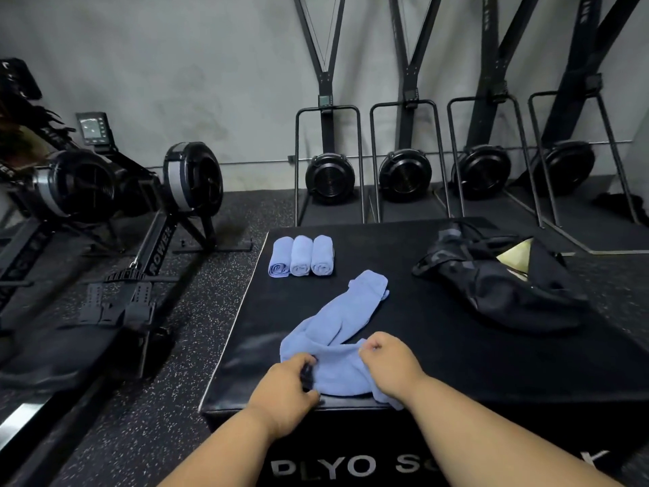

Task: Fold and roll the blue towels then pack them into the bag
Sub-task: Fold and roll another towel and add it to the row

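Already both hands, left hand (286, 384) and right hand (384, 360), pinch the loose blue towel (337, 321) trailing beyond them; soft and limp, it likely handles best by its corners.

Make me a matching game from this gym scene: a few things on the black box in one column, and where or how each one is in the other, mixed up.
Things:
1. rolled towels
2. loose towel
3. bag
4. box

States:
A. lying open at the far right
B. held by both hands at the near edge
C. side by side at the far left
D. black, under everything else

Pairs: 1-C, 2-B, 3-A, 4-D
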`<state>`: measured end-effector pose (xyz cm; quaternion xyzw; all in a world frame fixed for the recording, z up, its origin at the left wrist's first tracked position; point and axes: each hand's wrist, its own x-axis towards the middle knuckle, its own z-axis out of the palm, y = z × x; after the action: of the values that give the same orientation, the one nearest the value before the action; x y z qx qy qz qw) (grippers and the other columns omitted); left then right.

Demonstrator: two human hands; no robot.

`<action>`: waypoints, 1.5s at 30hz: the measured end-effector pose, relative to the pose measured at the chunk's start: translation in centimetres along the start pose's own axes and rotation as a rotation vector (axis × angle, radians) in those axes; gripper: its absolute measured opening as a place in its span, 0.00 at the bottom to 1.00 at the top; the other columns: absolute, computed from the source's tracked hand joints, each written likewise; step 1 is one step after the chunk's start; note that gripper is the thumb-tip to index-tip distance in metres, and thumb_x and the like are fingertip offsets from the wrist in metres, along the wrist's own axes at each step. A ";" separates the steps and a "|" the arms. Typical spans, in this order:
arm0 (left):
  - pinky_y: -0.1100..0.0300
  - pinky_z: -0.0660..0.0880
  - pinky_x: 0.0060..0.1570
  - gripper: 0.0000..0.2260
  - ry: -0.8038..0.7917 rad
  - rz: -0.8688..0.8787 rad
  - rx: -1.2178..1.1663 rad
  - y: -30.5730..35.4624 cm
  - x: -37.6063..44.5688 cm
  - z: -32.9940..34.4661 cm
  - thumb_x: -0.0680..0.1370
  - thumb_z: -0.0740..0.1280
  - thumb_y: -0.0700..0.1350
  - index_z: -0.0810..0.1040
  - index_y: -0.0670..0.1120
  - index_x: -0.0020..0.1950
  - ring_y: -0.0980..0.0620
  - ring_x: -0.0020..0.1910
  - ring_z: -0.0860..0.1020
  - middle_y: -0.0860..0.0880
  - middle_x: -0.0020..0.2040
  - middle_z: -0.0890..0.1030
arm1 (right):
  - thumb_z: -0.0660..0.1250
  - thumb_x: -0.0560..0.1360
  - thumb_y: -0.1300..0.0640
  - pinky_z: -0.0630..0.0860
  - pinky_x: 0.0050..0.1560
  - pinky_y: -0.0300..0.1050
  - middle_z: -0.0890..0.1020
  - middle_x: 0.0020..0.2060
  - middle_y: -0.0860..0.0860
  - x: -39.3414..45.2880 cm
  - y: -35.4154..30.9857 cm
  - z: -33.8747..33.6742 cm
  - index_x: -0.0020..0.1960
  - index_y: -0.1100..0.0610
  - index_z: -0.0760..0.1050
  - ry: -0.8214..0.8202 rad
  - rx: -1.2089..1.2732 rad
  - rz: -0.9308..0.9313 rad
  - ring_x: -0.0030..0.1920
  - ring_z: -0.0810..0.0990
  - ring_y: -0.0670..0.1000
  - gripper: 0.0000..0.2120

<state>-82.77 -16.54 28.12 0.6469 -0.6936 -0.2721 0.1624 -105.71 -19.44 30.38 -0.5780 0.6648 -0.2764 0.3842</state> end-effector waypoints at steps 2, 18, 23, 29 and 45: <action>0.63 0.75 0.58 0.19 0.023 0.007 0.084 -0.2 0.3 0.7 0.70 0.72 0.56 0.75 0.60 0.60 0.59 0.54 0.78 0.62 0.56 0.81 | 0.63 0.79 0.56 0.76 0.49 0.43 0.83 0.45 0.46 0.0 -0.5 -0.1 0.45 0.51 0.78 -0.021 0.123 0.004 0.48 0.80 0.49 0.07; 0.53 0.77 0.46 0.04 0.460 -0.109 -0.275 0.5 0.5 -2.8 0.78 0.66 0.49 0.79 0.54 0.45 0.55 0.41 0.80 0.56 0.39 0.83 | 0.73 0.75 0.49 0.77 0.52 0.39 0.83 0.48 0.44 0.1 0.6 0.3 0.58 0.45 0.78 -0.123 0.066 0.007 0.47 0.83 0.43 0.13; 0.53 0.75 0.56 0.06 0.559 -0.106 -0.096 -1.3 -0.2 -4.0 0.77 0.68 0.43 0.81 0.54 0.46 0.51 0.50 0.78 0.54 0.49 0.80 | 0.72 0.71 0.46 0.71 0.69 0.45 0.75 0.59 0.42 -0.6 2.1 1.3 0.65 0.41 0.79 -0.183 -0.396 -0.069 0.65 0.73 0.49 0.22; 0.52 0.78 0.47 0.03 0.377 -0.204 0.004 -2.5 -2.3 -1.9 0.76 0.66 0.53 0.77 0.56 0.47 0.48 0.45 0.80 0.54 0.43 0.82 | 0.72 0.72 0.36 0.65 0.66 0.46 0.72 0.60 0.44 -1.6 1.7 3.0 0.65 0.40 0.78 -0.091 -0.528 -0.159 0.64 0.69 0.51 0.23; 0.56 0.80 0.51 0.07 0.239 -0.327 -0.411 -4.2 -2.8 -0.1 0.76 0.75 0.49 0.82 0.51 0.52 0.58 0.40 0.83 0.56 0.37 0.86 | 0.62 0.79 0.34 0.68 0.65 0.49 0.74 0.57 0.47 -1.1 -0.8 8.0 0.66 0.42 0.75 -0.033 -0.512 -0.151 0.61 0.72 0.53 0.19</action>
<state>-79.02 -13.88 26.13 0.7311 -0.4865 -0.3513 0.3246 -98.57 -17.90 26.87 -0.7086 0.6619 -0.1177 0.2144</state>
